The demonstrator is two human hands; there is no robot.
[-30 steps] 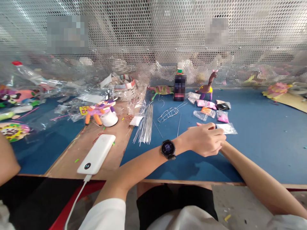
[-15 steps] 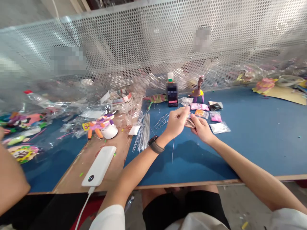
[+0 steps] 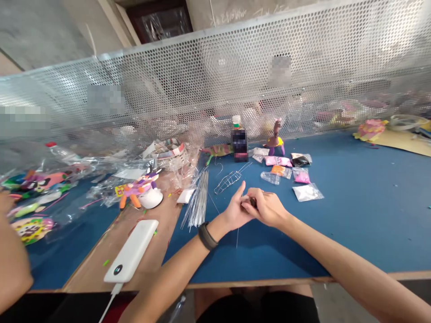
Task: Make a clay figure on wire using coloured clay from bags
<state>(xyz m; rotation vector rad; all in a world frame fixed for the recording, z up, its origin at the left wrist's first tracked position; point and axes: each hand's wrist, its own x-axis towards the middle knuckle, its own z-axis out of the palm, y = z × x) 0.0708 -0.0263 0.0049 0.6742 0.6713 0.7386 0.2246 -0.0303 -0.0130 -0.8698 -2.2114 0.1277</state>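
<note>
A small brown lump of modelling clay (image 3: 252, 202) is between my two hands above the blue table. My left hand (image 3: 235, 211) is turned palm up beneath it, thumb stretched upward; its other fingers are mostly hidden. With bent fingers, my right hand (image 3: 269, 207) grips the lump against the left palm. Just beyond the hands lies a bent wire frame (image 3: 229, 180). To their left is a bundle of straight metal wires (image 3: 198, 202). Small bags of clay rest beyond the right hand, among them a white one (image 3: 307, 192), a pink one (image 3: 301, 175) and an orange one (image 3: 280, 171).
A phone (image 3: 239, 146) leans against a bottle, near a brown, long-necked clay figure (image 3: 277, 140). A white power bank (image 3: 132, 251) with a cable and an orange-purple clay figure (image 3: 138, 190) are at left. Perforated metal sheet (image 3: 188, 72) closes off the back. Another person's arm (image 3: 13, 251) enters at far left.
My hands have come lower and closer to me. My left hand has turned palm up with its thumb raised, and my right hand now presses the brown clay there. The view has tilted up.
</note>
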